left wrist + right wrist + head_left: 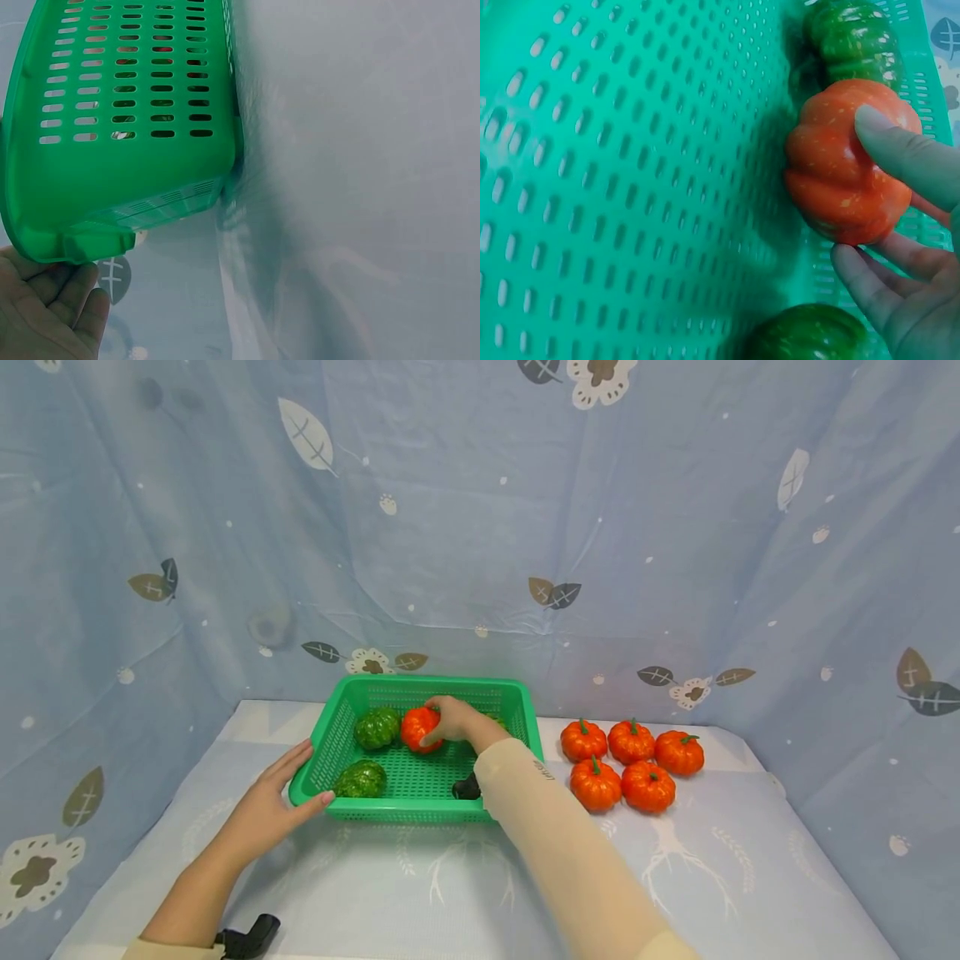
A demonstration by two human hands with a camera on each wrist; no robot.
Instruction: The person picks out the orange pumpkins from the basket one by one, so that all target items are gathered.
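A green perforated plastic basket [411, 811] stands on the table. Across its front left corner lies my left hand [265, 814], fingers along the outside of the rim and thumb at the front edge; the left wrist view shows those fingers [66, 294] touching the rim. Inside the basket, my right hand [455, 723] grips an orange-red miniature pumpkin [417, 729] between thumb and fingers. The right wrist view has this pumpkin [840, 165] beside a green pumpkin [853, 41]. Two green pumpkins, one at the back [377, 728] and one in front [361, 779], sit at the basket's left.
Several orange pumpkins [632, 742] stand in two rows on the table right of the basket. Behind the right wrist another green item is mostly hidden. A blue patterned curtain [450, 527] hangs behind the table [360, 893].
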